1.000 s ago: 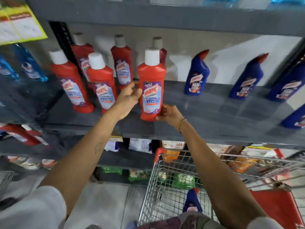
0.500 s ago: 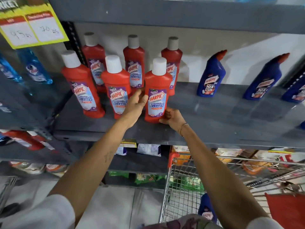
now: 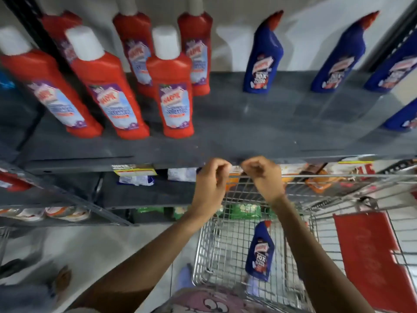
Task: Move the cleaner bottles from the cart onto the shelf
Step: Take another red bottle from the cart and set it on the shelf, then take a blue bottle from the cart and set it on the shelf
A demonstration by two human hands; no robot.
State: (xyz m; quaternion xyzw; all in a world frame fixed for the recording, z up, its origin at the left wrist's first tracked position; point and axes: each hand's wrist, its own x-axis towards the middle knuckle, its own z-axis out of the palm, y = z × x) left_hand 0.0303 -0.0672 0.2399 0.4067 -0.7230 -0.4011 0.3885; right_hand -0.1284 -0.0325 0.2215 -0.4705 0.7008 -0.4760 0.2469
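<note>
On the left of the dark grey metal shelf [image 3: 225,123] stand red plastic cleaner bottles with white caps, in two rows. The front row holds three: the leftmost red bottle [image 3: 47,91], the middle red bottle [image 3: 108,93] just beside it, and the right red bottle [image 3: 172,96] at the end of the row. All three stand on their bases near the shelf's front edge. Behind them, three more red back-row bottles [image 3: 196,53] stand against the pale wall, partly hidden by the front ones.

Further right on the same shelf, well apart from the red group, blue angled-neck cleaner bottles with red tips [image 3: 264,59] stand spaced out toward the right edge.

Below the shelf's front lip, both hands hang in the air, touching nothing. The left hand [image 3: 212,179] is loosely curled, fingers bent inward and empty. The right hand [image 3: 261,175], just beside it, is curled the same way and also empty.

Under the hands sits the silver wire shopping cart [image 3: 225,256], with a red panel at its right. One blue cleaner bottle with a red tip [image 3: 259,251] lies on the cart's wire floor, tip pointing toward the shelf. The view is motion-blurred, so label text is unclear.
</note>
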